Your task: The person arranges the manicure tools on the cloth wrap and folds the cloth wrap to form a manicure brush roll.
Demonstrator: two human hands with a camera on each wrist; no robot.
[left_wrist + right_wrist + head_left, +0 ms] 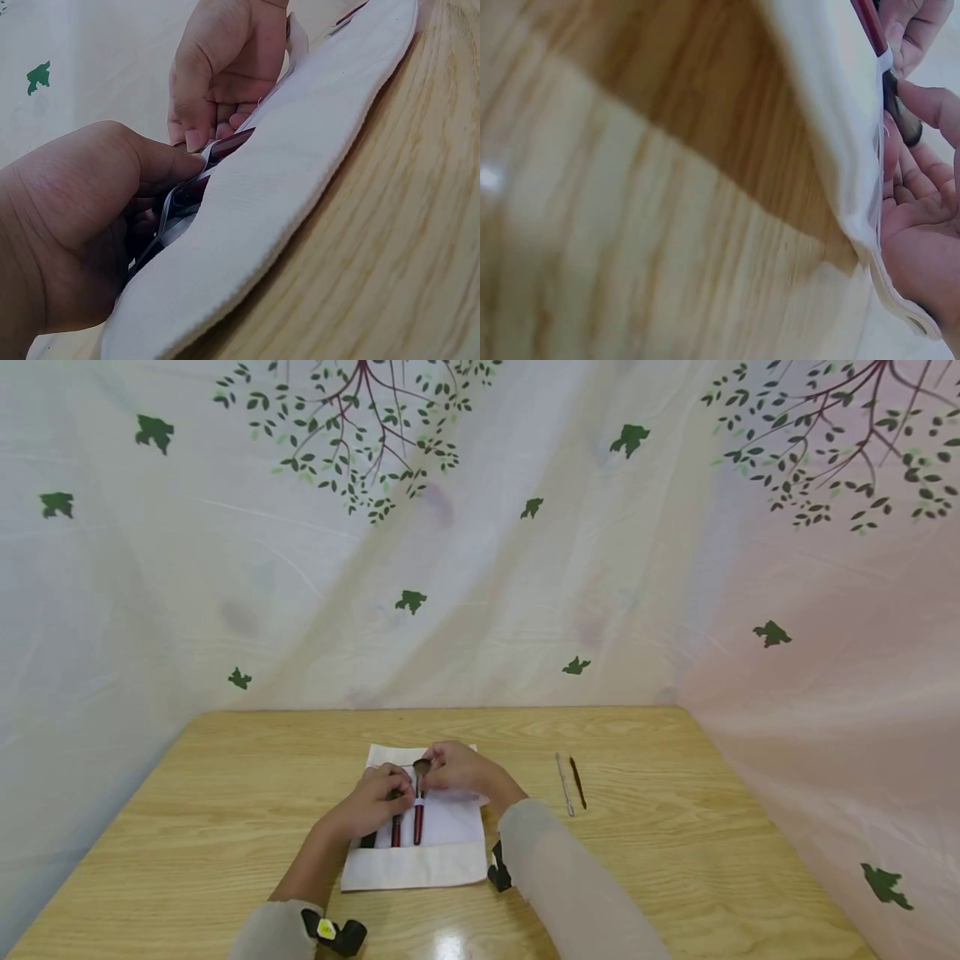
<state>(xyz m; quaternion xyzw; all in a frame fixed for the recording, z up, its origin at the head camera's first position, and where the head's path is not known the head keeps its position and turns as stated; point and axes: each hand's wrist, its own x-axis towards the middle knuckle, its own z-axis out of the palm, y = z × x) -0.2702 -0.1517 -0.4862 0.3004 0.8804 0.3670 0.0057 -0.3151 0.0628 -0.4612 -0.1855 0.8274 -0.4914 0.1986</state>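
Note:
A white cloth brush roll (412, 867) lies unfolded on the table, with a folded pocket along its near edge. A makeup brush with a dark red handle (417, 827) lies on it, bristles pointing away from me. My right hand (465, 772) pinches this brush by its dark bristle end (901, 112). My left hand (371, 806) pinches a white elastic band (208, 155) beside the brush, its fingertips partly hidden. Under that hand are a second red-handled brush (395, 832) and a black item (368, 841), both tucked into the pocket.
To the right of the roll, a thin silver stick (566, 787) and a thin brown stick (578, 783) lie on the wooden table (660, 852). A pale curtain (480, 635) printed with leaves hangs behind the table's far edge.

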